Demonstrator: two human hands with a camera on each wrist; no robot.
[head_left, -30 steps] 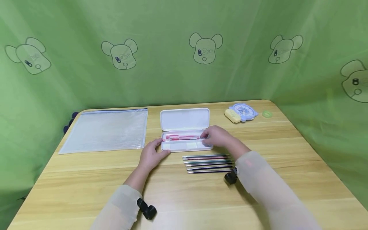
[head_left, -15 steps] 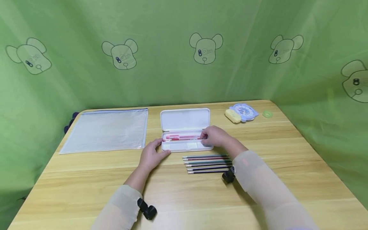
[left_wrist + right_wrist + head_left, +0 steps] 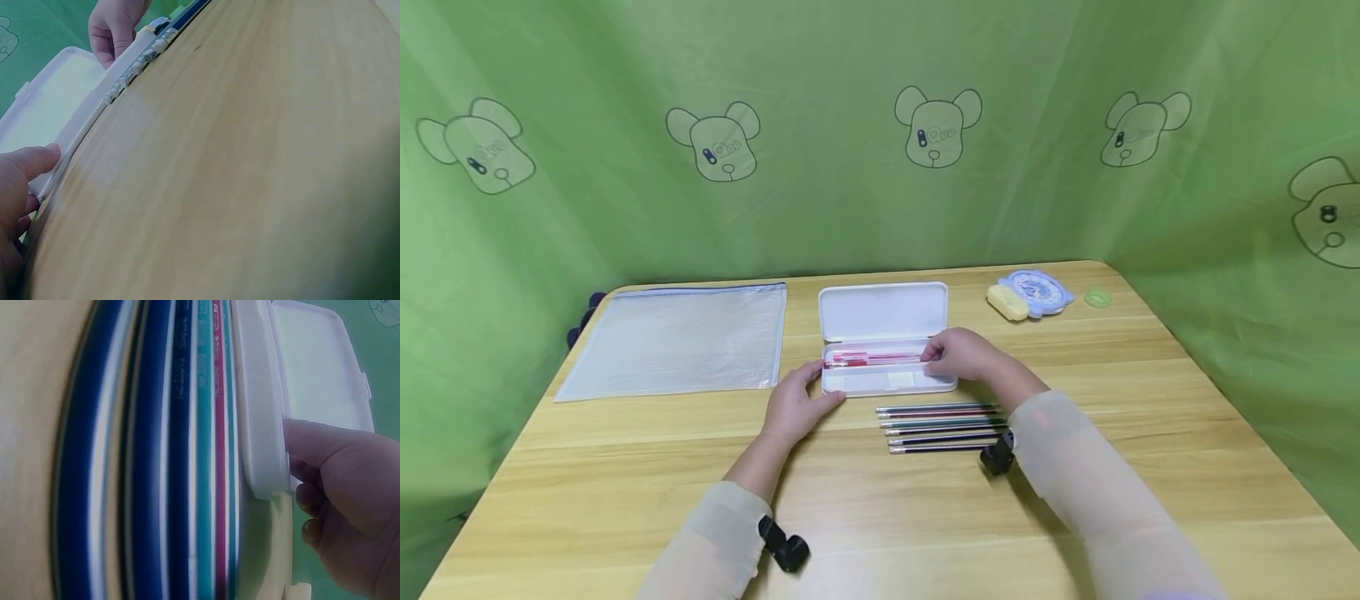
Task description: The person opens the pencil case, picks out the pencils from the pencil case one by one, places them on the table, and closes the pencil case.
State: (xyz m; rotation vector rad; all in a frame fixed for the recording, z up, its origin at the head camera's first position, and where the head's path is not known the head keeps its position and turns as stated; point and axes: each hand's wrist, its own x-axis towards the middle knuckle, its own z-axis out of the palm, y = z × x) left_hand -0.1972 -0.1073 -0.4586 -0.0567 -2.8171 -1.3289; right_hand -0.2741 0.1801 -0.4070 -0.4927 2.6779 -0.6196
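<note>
An open white pencil case (image 3: 883, 310) lies in the middle of the table, its lid tipped back. Red pens (image 3: 872, 360) rest lengthwise in its rear section. My left hand (image 3: 793, 407) grips the case's front left corner, thumb at the front edge and fingers round the left side, as the left wrist view (image 3: 22, 187) also shows. My right hand (image 3: 964, 356) reaches into the right end of the case, thumb and curled fingers pinching the end of a red pen; the fingertips are partly hidden. In the right wrist view the right hand (image 3: 356, 487) overlaps the case's end wall.
Several pencils (image 3: 942, 429) lie in a row in front of the case, under the right forearm. A clear zip pouch (image 3: 673, 343) lies at left. At back right are a yellow oval item (image 3: 1007, 302), a blue clock-like item (image 3: 1037, 292) and a green ring (image 3: 1097, 297).
The right wrist has shifted slightly left, its fingers staying at the pens' right ends. The front red pen looks different, as if turned a little. The left hand and the case stay put.
</note>
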